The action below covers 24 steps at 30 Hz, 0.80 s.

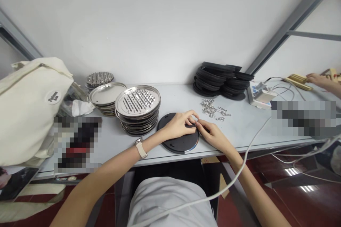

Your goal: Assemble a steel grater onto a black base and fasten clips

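A black round disc (177,144) with small slots lies flat near the table's front edge. Across its top rests my left hand (179,124), a watch on the wrist, with curled fingers closed on the disc's right rim. My right hand (211,134) meets it there, thumb and fingertips pinched together at that rim. Whatever small piece is between those fingertips is hidden. Just beyond my right hand is a loose pile of small metal clasps and rings (210,108).
To the left stand stacks of metal grater discs (138,102) and plain metal discs (108,93). Black discs (213,77) are piled at the back right. A white cable (246,159) crosses before my right arm. Another person's hand (321,80) is at far right, beside a power strip (262,95).
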### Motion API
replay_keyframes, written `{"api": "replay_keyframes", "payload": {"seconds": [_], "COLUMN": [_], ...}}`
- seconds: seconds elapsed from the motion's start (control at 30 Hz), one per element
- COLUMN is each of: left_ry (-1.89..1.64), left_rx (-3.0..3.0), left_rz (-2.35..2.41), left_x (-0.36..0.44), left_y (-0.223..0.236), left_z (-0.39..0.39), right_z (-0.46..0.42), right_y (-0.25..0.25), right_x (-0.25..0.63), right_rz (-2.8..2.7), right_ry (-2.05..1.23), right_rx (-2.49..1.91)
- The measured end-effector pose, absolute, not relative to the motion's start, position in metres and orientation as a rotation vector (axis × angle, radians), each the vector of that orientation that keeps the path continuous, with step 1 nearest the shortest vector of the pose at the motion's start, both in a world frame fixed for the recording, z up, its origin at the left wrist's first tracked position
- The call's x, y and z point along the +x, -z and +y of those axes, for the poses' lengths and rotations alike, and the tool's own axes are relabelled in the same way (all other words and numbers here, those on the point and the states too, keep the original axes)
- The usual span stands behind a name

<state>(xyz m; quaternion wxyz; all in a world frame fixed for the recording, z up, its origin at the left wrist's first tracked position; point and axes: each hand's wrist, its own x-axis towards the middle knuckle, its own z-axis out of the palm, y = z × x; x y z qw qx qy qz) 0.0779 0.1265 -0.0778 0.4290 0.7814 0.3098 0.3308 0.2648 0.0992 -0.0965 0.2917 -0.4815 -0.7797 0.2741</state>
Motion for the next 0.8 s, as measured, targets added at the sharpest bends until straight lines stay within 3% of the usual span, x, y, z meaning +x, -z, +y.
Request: {"api": "replay_keyframes", "payload": {"seconds": [0.8], "left_ry": [-0.825], "left_rx": [1.964], "left_rz": [0.808], "left_x": [0.0771], "left_y": [0.0784], "left_z": [0.1261], "right_z": [0.0989], "right_y": [0.0962], "right_x": [0.2658], "right_rz": [-2.058], "right_ry": [-0.759], "right_rx": [-1.294]}}
